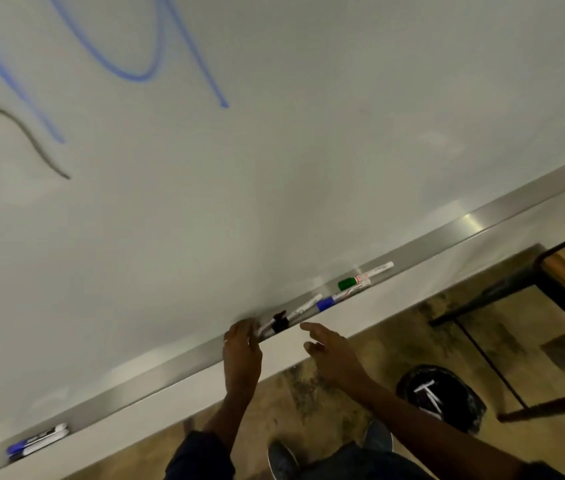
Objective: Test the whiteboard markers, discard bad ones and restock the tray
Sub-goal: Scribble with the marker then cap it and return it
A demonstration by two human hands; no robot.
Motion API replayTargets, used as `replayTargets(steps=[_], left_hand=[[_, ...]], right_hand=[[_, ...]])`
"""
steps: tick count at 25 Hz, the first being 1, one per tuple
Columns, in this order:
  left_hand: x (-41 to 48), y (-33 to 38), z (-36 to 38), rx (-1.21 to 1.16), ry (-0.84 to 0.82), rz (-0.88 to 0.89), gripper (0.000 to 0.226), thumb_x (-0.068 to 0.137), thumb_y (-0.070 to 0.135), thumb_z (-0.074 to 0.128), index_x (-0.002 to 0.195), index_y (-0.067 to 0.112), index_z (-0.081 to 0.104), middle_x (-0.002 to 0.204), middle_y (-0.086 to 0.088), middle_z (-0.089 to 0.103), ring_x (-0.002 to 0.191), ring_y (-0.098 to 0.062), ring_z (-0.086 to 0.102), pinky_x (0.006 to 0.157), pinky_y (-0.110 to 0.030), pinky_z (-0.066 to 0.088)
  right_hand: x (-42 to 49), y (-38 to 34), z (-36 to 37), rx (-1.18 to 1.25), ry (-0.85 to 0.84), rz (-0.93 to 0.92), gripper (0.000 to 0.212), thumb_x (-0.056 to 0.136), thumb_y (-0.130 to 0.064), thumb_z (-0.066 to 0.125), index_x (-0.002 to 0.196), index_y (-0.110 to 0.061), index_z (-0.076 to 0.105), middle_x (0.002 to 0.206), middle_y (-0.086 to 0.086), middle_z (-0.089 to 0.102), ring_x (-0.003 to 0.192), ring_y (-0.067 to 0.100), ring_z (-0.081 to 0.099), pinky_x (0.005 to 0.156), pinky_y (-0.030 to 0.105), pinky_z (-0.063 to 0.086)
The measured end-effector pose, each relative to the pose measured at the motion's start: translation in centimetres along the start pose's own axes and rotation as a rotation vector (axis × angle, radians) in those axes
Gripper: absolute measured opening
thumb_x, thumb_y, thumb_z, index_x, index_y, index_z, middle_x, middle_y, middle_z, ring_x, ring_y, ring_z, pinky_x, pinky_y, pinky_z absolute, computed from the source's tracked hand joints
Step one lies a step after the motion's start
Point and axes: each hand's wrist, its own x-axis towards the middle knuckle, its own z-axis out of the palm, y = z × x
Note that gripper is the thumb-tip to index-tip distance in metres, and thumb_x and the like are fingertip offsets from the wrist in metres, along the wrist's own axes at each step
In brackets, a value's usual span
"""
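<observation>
The black-capped marker point(279, 322) lay about midway along the whiteboard tray point(170, 370). The left hand point(241, 351) was curled round its near end, probably picking it up to test. The right hand point(329, 355) hovered just beside it, fingers loosely spread, holding nothing. The next move probably called for uncapping. A blue-capped marker point(324, 303) and a green-capped marker point(347, 283) lay further toward the tray's right end.

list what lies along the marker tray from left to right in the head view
pair of markers, one blue-capped → left hand → black-capped marker → blue-capped marker → green-capped marker
</observation>
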Motion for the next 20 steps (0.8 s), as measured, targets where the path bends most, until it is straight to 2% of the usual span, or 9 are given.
replayTargets(steps=[4, 6, 9, 11, 12, 15, 18, 20], left_hand=[[0.2, -1.9, -1.2, 0.094, -0.086, 0.017, 0.028, 0.094, 0.004, 0.057, 0.117, 0.014, 0.069, 0.116, -0.007, 0.068, 0.108, -0.028, 0.059, 0.091, -0.035, 0.049], [0.2, -2.6, -1.8, 0.137, -0.094, 0.061, 0.027, 0.095, 0.005, 0.057, 0.117, 0.015, 0.069, 0.114, -0.008, 0.067, 0.104, -0.029, 0.061, 0.088, -0.037, 0.051], [-0.1, -3.1, -3.3, 0.026, -0.056, 0.059, 0.029, 0.096, 0.006, 0.057, 0.122, 0.017, 0.064, 0.119, -0.005, 0.064, 0.104, -0.024, 0.065, 0.09, -0.034, 0.053], [-0.8, -3.1, -5.4, -0.126, -0.025, 0.072, 0.031, 0.097, 0.01, 0.059, 0.124, 0.024, 0.062, 0.12, 0.002, 0.064, 0.105, -0.015, 0.065, 0.092, -0.029, 0.054], [-1.3, -2.9, -6.6, -0.209, -0.015, 0.081, 0.032, 0.096, 0.011, 0.06, 0.123, 0.028, 0.061, 0.117, 0.006, 0.065, 0.104, -0.01, 0.065, 0.091, -0.026, 0.055], [-3.0, -2.1, -11.1, -0.428, 0.047, 0.114, 0.032, 0.092, 0.015, 0.068, 0.115, 0.037, 0.062, 0.108, 0.017, 0.068, 0.1, 0.0, 0.067, 0.087, -0.021, 0.057], [-4.0, -0.9, -16.3, -0.577, 0.133, 0.182, 0.03, 0.089, 0.018, 0.073, 0.112, 0.037, 0.066, 0.106, 0.019, 0.07, 0.101, -0.002, 0.068, 0.086, -0.025, 0.058], [-3.8, -0.7, -20.8, -0.589, 0.218, 0.272, 0.028, 0.089, 0.028, 0.072, 0.113, 0.04, 0.064, 0.112, 0.019, 0.068, 0.108, -0.006, 0.066, 0.091, -0.024, 0.056]], right_hand=[[0.4, -2.7, 2.5, -0.139, 0.033, -0.178, 0.043, 0.1, -0.014, 0.054, 0.142, -0.018, 0.051, 0.144, 0.001, 0.055, 0.133, 0.017, 0.051, 0.11, 0.028, 0.041], [0.5, -3.2, 3.8, -0.215, 0.061, -0.26, 0.041, 0.099, -0.012, 0.055, 0.14, -0.016, 0.053, 0.142, 0.001, 0.057, 0.131, 0.016, 0.053, 0.109, 0.024, 0.039], [0.8, -4.1, 5.4, -0.34, 0.11, -0.389, 0.038, 0.099, -0.017, 0.056, 0.137, -0.017, 0.056, 0.136, 0.002, 0.061, 0.125, 0.016, 0.056, 0.111, 0.026, 0.039], [1.2, -5.3, 6.5, -0.418, 0.141, -0.493, 0.038, 0.097, -0.023, 0.059, 0.135, -0.021, 0.056, 0.126, 0.001, 0.064, 0.113, 0.014, 0.06, 0.103, 0.03, 0.049], [1.3, -6.1, 7.0, -0.462, 0.136, -0.534, 0.04, 0.096, -0.026, 0.06, 0.135, -0.024, 0.055, 0.123, -0.001, 0.064, 0.109, 0.013, 0.06, 0.098, 0.028, 0.051], [1.0, -8.7, 9.1, -0.578, 0.149, -0.635, 0.032, 0.092, -0.035, 0.061, 0.124, -0.029, 0.061, 0.11, -0.005, 0.064, 0.1, 0.013, 0.062, 0.082, 0.021, 0.048], [-0.6, -12.2, 11.0, -0.551, 0.231, -0.672, 0.02, 0.093, -0.049, 0.054, 0.103, -0.035, 0.065, 0.093, -0.014, 0.065, 0.086, 0.006, 0.062, 0.072, 0.018, 0.049], [-2.4, -15.3, 11.9, -0.434, 0.275, -0.674, 0.03, 0.098, -0.056, 0.044, 0.09, -0.035, 0.064, 0.083, -0.015, 0.068, 0.077, 0.003, 0.064, 0.068, 0.023, 0.053]])
